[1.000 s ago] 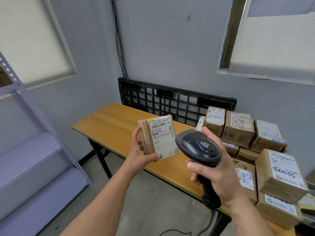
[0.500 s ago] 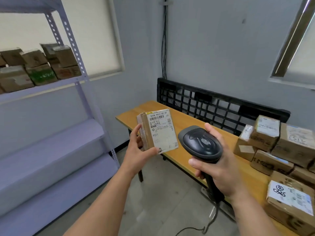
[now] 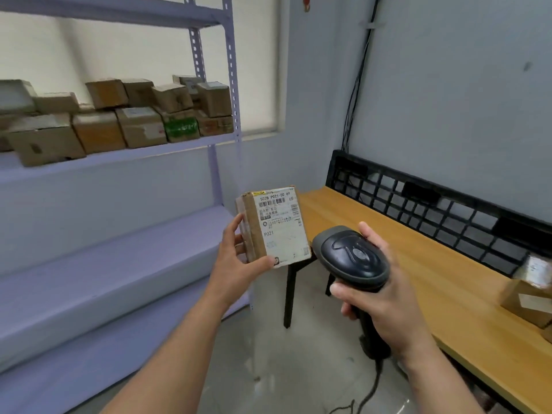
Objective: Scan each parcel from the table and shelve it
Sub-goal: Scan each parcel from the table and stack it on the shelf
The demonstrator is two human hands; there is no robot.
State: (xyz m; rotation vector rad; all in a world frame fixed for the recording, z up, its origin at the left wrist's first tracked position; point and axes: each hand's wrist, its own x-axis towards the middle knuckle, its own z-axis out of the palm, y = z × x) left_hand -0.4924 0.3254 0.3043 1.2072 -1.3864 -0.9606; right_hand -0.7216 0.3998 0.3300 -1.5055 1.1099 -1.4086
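My left hand (image 3: 239, 261) holds a small cardboard parcel (image 3: 276, 227) upright, its white barcode label facing me. Just right of it, my right hand (image 3: 385, 300) grips a black handheld barcode scanner (image 3: 351, 256), whose head sits close to the parcel's lower right corner. The scanner's cable hangs down to the floor. The wooden table (image 3: 418, 264) lies to the right, with a blurred parcel (image 3: 528, 291) at its far right edge. A lilac metal shelf rack (image 3: 125, 156) stands on the left.
Several cardboard parcels (image 3: 119, 121) fill the rack's upper shelf; the wide shelf (image 3: 89, 279) below them is bare. A black plastic pallet (image 3: 433, 201) leans against the wall behind the table. Cables run down the wall corner. Grey concrete floor lies below.
The view has swung left, from the table's pile of parcels toward the shelf rack. Both hands kept their hold and their spacing, with the parcel and scanner carried along.
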